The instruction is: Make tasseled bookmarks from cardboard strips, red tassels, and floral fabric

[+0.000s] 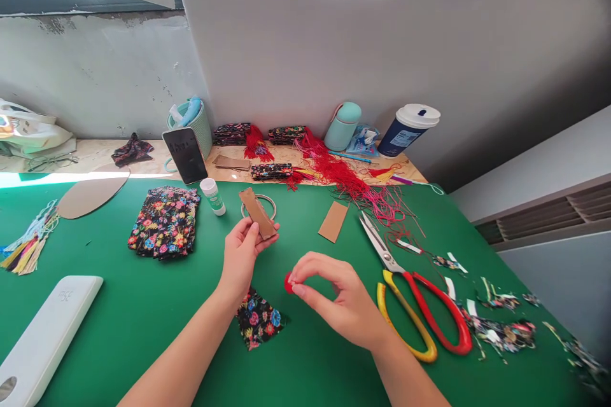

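over the near part of the smooth green table cover (315, 369), we see two bare forearms reach forward and inward, the hands apart from each other. beside the left wrist lies a scrap of black cloth (261, 324) printed with bright flowers, its edges slanting. our right hand (341, 299) arches its index finger and stretches its thumb, the two tips pinched on a small round red piece (288, 283) whose material we cannot tell. to the right of that hand we find scissors (392, 264) with metal blades and big looped handles, one yellow, one red.

a little farther forward, our left hand (240, 253) clamps a strip of brown cardboard (256, 216) between thumb and fingers, holding it tilted in front of a thin round metal ring (274, 203). well to its right, a flat oblong of cardboard (333, 222) lies on the green; to its left we see a pile of floral cloth (165, 222) and a white tube with a green label (213, 197).

farthest off, we see glossy red threads (341, 175) spill in a tangle from a pale wooden strip (94, 151), below a plain grey wall (296, 51).
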The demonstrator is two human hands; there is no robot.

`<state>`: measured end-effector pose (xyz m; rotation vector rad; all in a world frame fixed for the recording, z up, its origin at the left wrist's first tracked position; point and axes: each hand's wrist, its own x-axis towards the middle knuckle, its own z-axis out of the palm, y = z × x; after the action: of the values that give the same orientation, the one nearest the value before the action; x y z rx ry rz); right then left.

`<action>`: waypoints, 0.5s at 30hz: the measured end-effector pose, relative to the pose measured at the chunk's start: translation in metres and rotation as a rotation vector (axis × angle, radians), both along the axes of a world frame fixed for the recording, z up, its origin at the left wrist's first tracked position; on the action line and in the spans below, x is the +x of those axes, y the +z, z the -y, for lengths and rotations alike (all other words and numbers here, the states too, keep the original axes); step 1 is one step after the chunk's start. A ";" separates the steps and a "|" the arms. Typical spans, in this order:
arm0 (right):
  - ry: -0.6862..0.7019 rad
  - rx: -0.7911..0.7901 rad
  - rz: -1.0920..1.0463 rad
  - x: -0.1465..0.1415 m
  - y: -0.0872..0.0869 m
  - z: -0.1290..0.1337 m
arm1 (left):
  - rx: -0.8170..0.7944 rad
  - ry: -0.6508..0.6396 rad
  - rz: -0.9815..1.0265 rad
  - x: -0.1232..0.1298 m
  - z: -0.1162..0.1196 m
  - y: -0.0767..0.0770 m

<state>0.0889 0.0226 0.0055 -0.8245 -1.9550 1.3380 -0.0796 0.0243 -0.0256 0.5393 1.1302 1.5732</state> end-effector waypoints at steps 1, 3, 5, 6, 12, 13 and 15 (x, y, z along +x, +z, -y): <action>0.041 -0.045 0.002 0.002 0.001 0.000 | -0.004 0.002 -0.016 0.000 0.000 0.000; 0.091 -0.156 0.039 0.003 0.001 -0.002 | -0.020 -0.002 -0.067 0.000 0.000 0.000; 0.090 -0.300 0.109 0.002 -0.005 -0.005 | -0.043 -0.010 -0.112 0.000 -0.001 0.000; 0.070 -0.370 0.142 0.000 -0.009 -0.007 | -0.055 -0.015 -0.127 0.000 -0.001 -0.001; -0.144 -0.291 0.322 -0.011 -0.043 -0.021 | -0.104 -0.031 -0.177 0.002 -0.001 -0.006; -0.174 -0.229 0.350 -0.012 -0.046 -0.022 | -0.110 -0.034 -0.174 0.002 0.000 -0.007; -0.214 -0.122 0.382 -0.013 -0.049 -0.022 | -0.119 -0.040 -0.169 0.002 -0.001 -0.007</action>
<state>0.0762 0.0450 -0.0437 -1.3922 -2.0056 1.2497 -0.0777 0.0248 -0.0328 0.6198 1.3239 1.4362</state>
